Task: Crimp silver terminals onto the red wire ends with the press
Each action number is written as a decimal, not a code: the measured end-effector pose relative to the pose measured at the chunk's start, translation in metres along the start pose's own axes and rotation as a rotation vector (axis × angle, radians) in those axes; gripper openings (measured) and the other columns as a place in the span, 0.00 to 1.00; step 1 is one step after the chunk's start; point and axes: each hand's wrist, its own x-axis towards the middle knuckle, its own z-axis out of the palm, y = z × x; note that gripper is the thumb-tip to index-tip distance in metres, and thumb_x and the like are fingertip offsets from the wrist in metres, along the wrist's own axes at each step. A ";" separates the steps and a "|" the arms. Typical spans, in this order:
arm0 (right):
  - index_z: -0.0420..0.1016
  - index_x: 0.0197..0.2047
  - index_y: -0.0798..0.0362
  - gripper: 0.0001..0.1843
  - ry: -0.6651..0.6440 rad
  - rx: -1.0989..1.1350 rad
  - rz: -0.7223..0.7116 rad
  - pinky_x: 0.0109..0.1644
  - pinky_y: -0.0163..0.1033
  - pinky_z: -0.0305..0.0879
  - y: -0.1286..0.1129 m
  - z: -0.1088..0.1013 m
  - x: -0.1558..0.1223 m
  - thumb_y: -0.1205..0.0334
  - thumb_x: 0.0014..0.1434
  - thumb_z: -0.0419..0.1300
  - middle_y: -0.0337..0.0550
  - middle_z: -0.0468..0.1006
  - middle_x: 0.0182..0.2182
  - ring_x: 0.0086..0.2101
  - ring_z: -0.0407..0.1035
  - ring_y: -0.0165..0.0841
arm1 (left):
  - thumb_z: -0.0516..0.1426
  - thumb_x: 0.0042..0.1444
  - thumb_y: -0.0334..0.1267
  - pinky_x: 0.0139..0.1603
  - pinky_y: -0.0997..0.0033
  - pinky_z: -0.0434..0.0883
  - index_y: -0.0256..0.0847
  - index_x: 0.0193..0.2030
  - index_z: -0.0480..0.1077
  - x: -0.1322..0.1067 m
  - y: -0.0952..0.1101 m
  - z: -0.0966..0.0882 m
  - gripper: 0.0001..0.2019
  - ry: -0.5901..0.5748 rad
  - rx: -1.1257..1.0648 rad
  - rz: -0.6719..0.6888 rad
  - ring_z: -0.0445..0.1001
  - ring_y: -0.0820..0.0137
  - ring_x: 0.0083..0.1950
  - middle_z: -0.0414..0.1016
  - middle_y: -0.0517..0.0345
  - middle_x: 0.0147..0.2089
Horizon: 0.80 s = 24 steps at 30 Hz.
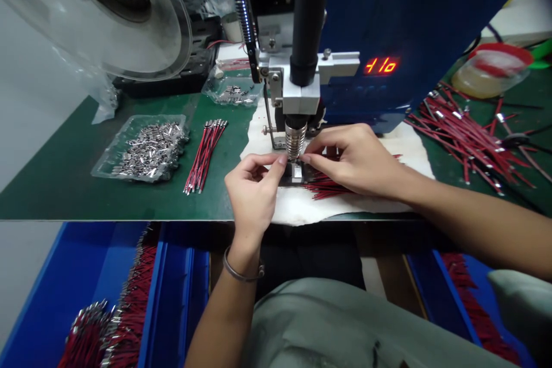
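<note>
Both hands meet at the press head [295, 141] of a blue machine [366, 17], one on each side of its spring-wrapped tip. My left hand [259, 184] pinches thumb against forefinger just left of the tip; whatever lies in that pinch is too small to make out. From the right, my right hand [351, 158] closes its thumb and forefinger beside the tip, on something too small to name. Under the right palm lies a bunch of red wires [323, 185]. A small metal block [297, 172] sits below the press tip.
A clear tray of metal terminals [150, 149] and a bundle of red wires [204, 155] lie to the left. More red wires [470, 132] are heaped at the right. Below the table edge, a blue bin [107, 236] holds many red wires. A large reel [142, 17] stands back left.
</note>
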 end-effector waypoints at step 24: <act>0.81 0.32 0.58 0.07 -0.003 0.006 -0.023 0.34 0.34 0.62 0.002 0.000 0.000 0.65 0.59 0.62 0.42 0.81 0.29 0.29 0.72 0.29 | 0.67 0.50 0.39 0.33 0.74 0.69 0.37 0.30 0.77 0.000 -0.002 -0.001 0.07 -0.005 0.005 0.001 0.74 0.73 0.30 0.80 0.56 0.32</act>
